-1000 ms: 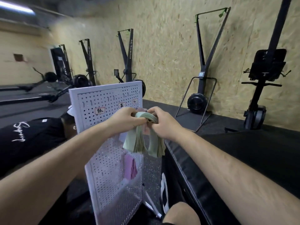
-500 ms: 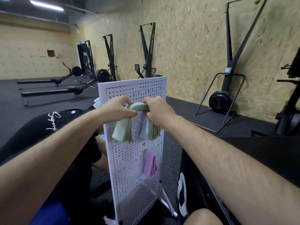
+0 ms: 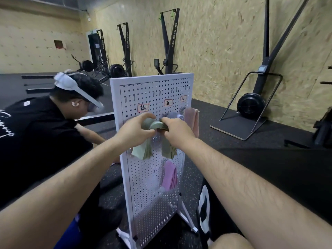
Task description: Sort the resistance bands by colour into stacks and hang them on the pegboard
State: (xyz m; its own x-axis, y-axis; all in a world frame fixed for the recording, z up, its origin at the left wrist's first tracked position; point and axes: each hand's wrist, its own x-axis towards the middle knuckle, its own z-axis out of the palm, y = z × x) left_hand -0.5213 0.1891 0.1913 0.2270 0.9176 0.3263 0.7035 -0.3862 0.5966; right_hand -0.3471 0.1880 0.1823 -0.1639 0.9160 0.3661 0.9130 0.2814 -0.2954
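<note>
A white pegboard [image 3: 154,203] stands upright on the floor in front of me, with three small labels near its top. My left hand [image 3: 134,128] and my right hand [image 3: 177,131] both grip the folded top of a stack of green resistance bands [image 3: 143,150], pressed against the board under the left label. The two ends of the green stack hang down below my hands. A stack of pink bands [image 3: 169,177] hangs lower on the board. A pale pink band [image 3: 192,119] hangs at the board's upper right, with a lilac one [image 3: 175,116] beside it.
A person in a black shirt [image 3: 45,141] with a headset crouches close to the left of the board. A black padded mat [image 3: 280,169] lies to the right. Ski machines [image 3: 255,90] stand along the chipboard wall behind.
The view has swung left, bringing the crouching person into sight. My hands and the green stack have moved lower on the board, under the left label.
</note>
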